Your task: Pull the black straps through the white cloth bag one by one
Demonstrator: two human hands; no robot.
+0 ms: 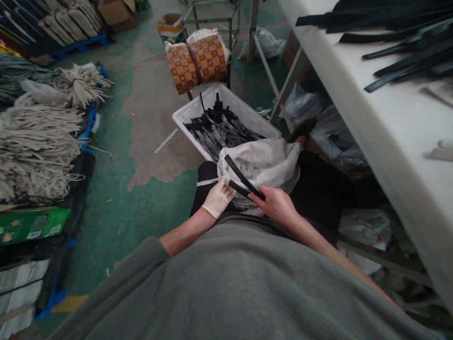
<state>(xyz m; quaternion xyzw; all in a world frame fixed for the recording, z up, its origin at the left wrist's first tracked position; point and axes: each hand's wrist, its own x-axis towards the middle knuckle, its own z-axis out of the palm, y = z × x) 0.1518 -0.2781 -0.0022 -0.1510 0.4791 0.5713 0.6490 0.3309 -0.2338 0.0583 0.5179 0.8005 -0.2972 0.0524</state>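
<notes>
My left hand point(217, 199), in a pale thin glove, is closed at one end of a black strap point(241, 189) above my lap. A narrow white strip point(207, 182) runs over my dark trouser leg up to its thumb; whether the thumb holds that too I cannot tell. My bare right hand point(278, 203) grips the strap where its two lengths come together, the other free end point(235, 165) pointing up and forward. Under the straps a whitish plastic sack point(279, 158) lies across my lap and the rim of a white bin point(253, 101). Black strips point(219, 125) fill the bin.
At right stands a white table point(399, 141) with black strips point(406, 52) on it. A rolled brown checked bundle point(198, 63) sits beyond the bin. Bundles of beige cord point(38, 146) lie on blue pallets at left. Plastic bags point(336, 132) lie under the table.
</notes>
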